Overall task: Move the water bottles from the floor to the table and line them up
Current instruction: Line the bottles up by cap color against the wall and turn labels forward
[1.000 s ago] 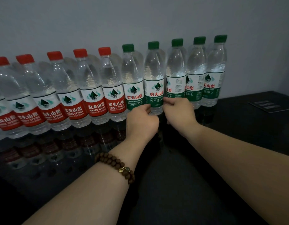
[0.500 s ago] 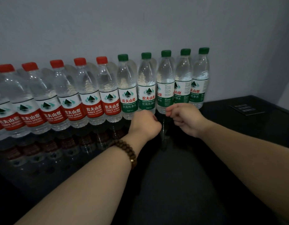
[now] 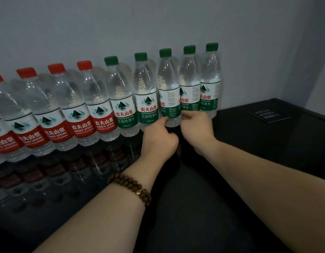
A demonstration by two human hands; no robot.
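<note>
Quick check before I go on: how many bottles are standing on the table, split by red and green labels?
Red-label bottles: 5 (the leftmost is cut off by the frame edge, its cap out of view)
Green-label bottles: 5 (the left hand and right hand hold the middle one)
Total: 10 in view on the table

A glossy black table [image 3: 258,141] stands against a plain grey wall [image 3: 158,24] in dim light.
</note>
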